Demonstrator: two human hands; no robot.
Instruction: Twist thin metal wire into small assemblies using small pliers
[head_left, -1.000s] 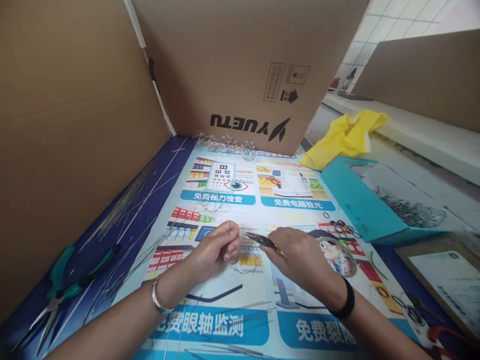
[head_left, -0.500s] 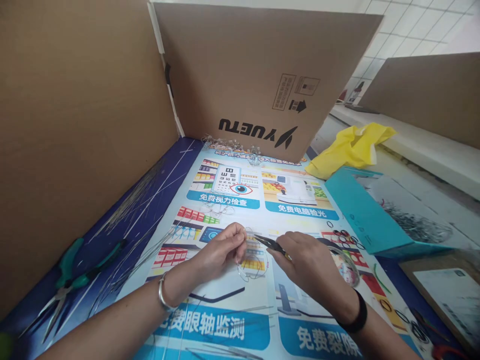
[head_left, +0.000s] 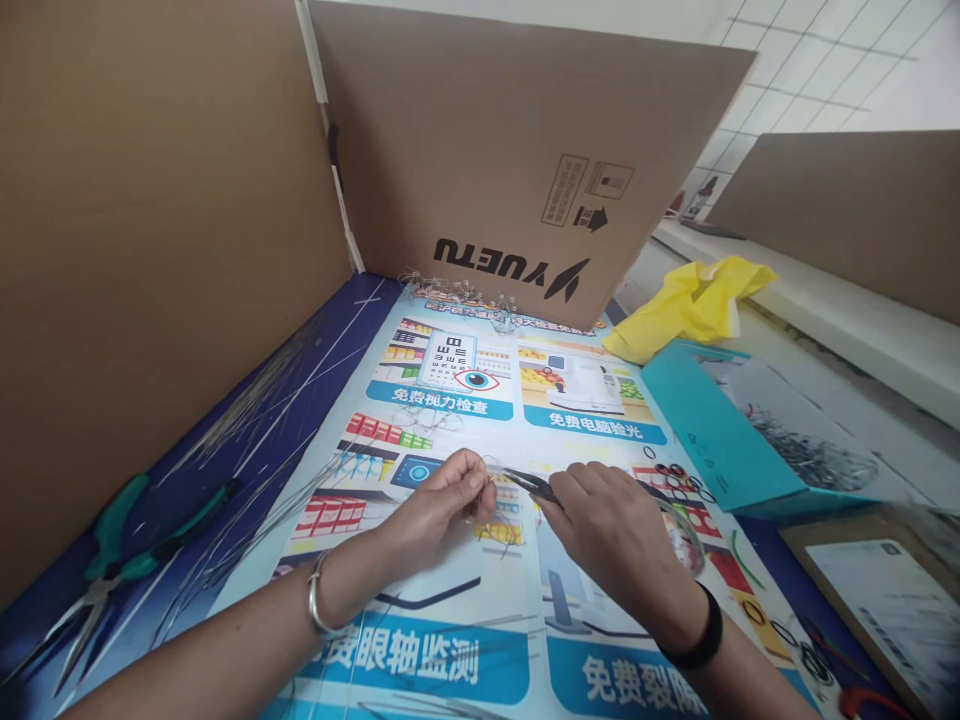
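Over the middle of the printed sheet, my left hand [head_left: 456, 492] pinches a thin wire [head_left: 491, 470] between thumb and fingertips. My right hand [head_left: 600, 510] is closed round a pair of needle-nose pliers [head_left: 531, 483], whose handles are mostly hidden in the palm. The plier tips point left and meet the wire just beside my left fingertips. Whether the jaws are clamped on it is too small to tell. A fine loop of the wire hangs below my left hand, barely visible against the print.
Green-handled pliers [head_left: 112, 560] lie at the left near long loose wires [head_left: 247, 400]. Cardboard panels [head_left: 525, 130] stand behind and left. On the right are a teal box [head_left: 697, 430] with metal bits, a yellow cloth [head_left: 686, 305], black rings [head_left: 675, 480] and a clear round dish [head_left: 686, 545].
The whole view has shifted slightly. The plier tips have come a little closer to my left fingertips, and the hanging wire loop has changed its angle.
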